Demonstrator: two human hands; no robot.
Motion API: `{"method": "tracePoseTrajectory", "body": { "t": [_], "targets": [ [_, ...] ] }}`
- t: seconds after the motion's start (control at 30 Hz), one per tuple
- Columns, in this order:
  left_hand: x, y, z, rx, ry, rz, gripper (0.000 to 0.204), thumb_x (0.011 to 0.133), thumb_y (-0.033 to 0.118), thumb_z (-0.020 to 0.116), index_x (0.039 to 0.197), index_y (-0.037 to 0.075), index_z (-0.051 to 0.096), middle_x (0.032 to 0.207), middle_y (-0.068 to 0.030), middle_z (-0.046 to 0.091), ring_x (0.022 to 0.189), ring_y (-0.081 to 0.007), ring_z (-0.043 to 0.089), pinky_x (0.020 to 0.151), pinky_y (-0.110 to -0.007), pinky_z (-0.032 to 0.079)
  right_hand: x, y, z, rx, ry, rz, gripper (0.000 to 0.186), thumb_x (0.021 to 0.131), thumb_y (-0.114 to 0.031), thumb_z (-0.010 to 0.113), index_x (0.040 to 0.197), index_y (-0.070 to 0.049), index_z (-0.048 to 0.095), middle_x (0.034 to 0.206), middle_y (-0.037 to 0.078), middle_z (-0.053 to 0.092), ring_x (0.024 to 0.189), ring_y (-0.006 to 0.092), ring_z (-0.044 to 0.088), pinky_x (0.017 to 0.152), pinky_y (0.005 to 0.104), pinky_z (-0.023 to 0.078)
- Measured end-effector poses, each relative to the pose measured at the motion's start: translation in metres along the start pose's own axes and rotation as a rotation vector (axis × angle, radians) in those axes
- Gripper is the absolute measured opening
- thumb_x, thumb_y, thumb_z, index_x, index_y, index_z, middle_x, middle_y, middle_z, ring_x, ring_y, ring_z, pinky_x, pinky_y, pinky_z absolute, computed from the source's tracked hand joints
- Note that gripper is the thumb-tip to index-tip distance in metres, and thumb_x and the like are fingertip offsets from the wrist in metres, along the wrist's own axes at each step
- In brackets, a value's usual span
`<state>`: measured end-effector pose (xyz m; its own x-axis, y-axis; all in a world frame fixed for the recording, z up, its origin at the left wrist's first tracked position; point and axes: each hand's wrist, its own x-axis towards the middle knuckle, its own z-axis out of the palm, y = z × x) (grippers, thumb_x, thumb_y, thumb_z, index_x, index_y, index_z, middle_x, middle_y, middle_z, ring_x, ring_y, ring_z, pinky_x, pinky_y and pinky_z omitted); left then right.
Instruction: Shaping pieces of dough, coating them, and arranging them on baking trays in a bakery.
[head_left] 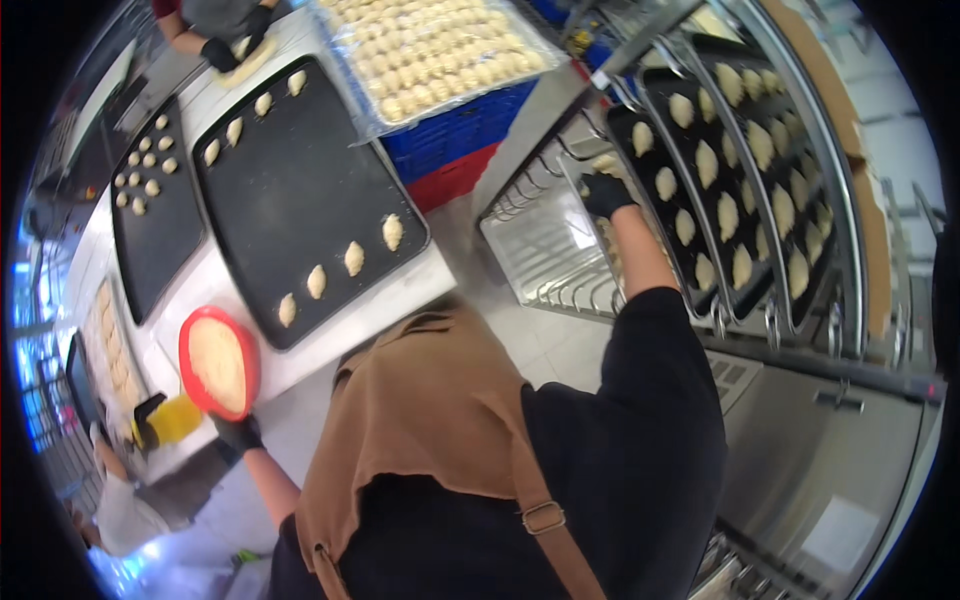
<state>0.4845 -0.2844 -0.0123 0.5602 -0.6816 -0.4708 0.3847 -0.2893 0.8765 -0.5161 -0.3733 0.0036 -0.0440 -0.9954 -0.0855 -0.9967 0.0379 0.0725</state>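
Note:
My black-gloved left hand (238, 432) grips the near rim of a red bowl (254, 352). A pale yellow, crumbly or grated-looking filling (215, 362) lies in the bowl. On the right, my black-gloved right hand (604, 194) reaches into a metal rack (575, 215), at a tray holding pale pieces. Its fingers look curled; what they hold, if anything, is hidden. Shaped dough pieces (705, 163) fill black trays on the rack beside my right forearm. On the table, a large black baking tray (310, 200) carries dough pieces along two opposite ends.
Another black tray (155, 240) with small dough pieces lies further left on the white table (275, 375). Behind, a full dough tray (430, 55) sits on blue crates (455, 125). A yellow container (175, 420) stands near the bowl. Co-workers are at far left and top.

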Motion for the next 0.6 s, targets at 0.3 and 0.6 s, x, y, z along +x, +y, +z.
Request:
{"method": "tracePoseTrajectory", "body": {
  "t": [0.3,0.6],
  "targets": [
    [-0.03,0.016,0.051,-0.078,0.189,0.105,0.046,0.105,0.04,0.05,0.136,0.007,0.057,0.125,-0.016,0.066,0.103,-0.0255,0.069,0.079,-0.035,0.061,0.02,-0.021,-0.016,0.22,0.078,-0.223,0.023,0.076,-0.03,0.066,0.086,-0.01,0.07,0.09,0.019,0.066,0.078,0.038,0.062,0.069,0.0474,0.05],
    [-0.011,-0.006,0.004,0.578,0.501,0.134,0.059,0.101,0.052,0.047,0.112,-0.003,0.064,0.099,-0.0234,0.07,0.079,-0.032,0.067,0.064,-0.038,0.055,-0.018,-0.117,-0.05,1.309,-0.265,-0.053,0.027,0.09,-0.027,0.059,0.106,-0.006,0.067,0.093,0.009,0.067,0.075,0.0195,0.058,0.064,0.0308,0.044]
  ]
}}
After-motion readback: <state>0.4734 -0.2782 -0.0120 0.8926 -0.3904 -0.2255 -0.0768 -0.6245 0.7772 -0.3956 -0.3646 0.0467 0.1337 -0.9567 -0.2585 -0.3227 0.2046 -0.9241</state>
